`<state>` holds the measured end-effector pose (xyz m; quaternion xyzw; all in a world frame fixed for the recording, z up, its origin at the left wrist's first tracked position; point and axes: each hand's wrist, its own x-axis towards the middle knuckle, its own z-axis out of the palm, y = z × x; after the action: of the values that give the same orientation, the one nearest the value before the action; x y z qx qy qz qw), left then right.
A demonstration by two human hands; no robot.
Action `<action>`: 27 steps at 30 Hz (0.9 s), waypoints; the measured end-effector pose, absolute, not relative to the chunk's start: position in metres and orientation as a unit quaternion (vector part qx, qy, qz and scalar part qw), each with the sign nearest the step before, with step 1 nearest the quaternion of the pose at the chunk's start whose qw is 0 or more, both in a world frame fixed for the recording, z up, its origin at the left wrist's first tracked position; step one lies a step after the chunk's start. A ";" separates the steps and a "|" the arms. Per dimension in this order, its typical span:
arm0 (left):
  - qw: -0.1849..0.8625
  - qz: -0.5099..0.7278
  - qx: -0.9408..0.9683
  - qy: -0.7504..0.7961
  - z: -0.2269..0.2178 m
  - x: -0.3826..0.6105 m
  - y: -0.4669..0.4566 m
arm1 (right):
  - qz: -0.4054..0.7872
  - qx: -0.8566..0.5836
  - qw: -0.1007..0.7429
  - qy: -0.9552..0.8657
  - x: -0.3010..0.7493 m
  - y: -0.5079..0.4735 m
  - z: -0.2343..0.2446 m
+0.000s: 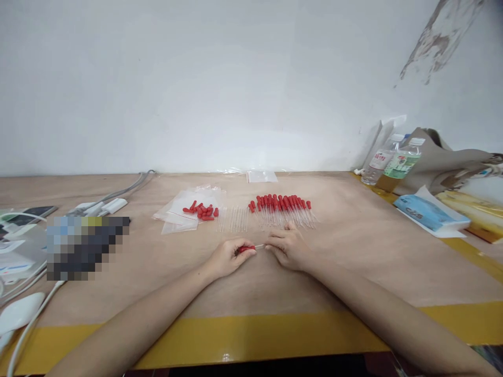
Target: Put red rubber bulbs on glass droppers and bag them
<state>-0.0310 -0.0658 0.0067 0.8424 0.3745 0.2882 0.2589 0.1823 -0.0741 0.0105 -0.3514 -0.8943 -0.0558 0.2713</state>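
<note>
My left hand point(228, 257) is closed around a red rubber bulb point(246, 249) at the middle of the table. My right hand point(286, 248) pinches the thin clear glass tube point(259, 246) that meets the bulb. Just beyond my hands lies a row of clear glass tubes point(234, 219) without bulbs. To its right lie several finished droppers with red bulbs point(281, 205). To its left, loose red bulbs point(201, 210) rest on clear plastic bags point(178, 219).
Cables and white adapters point(102, 207) lie at the left, with a blurred dark patch point(84, 246) and phones near the edge. Two water bottles point(393, 162), a tissue pack point(428, 213) and a grey bag point(448, 159) stand at the right. A yellow strip point(236, 340) marks the table's front edge.
</note>
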 end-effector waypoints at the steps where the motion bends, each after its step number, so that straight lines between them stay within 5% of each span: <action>1: 0.254 0.286 0.848 0.367 0.007 -0.031 -0.066 | -0.051 -0.350 0.268 -0.896 0.182 -0.074 0.011; 19: 0.178 0.278 0.882 0.337 0.017 -0.031 -0.056 | 0.060 -0.435 0.182 -0.880 0.166 -0.080 0.028; 27: -0.090 0.389 0.756 0.519 0.017 -0.097 0.004 | 0.206 -0.558 0.236 -0.769 0.179 -0.052 0.048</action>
<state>-0.0969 0.0038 0.0170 0.7560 0.5187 0.3890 -0.0901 0.1791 -0.0518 0.0476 -0.5578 -0.7687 0.2055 0.2361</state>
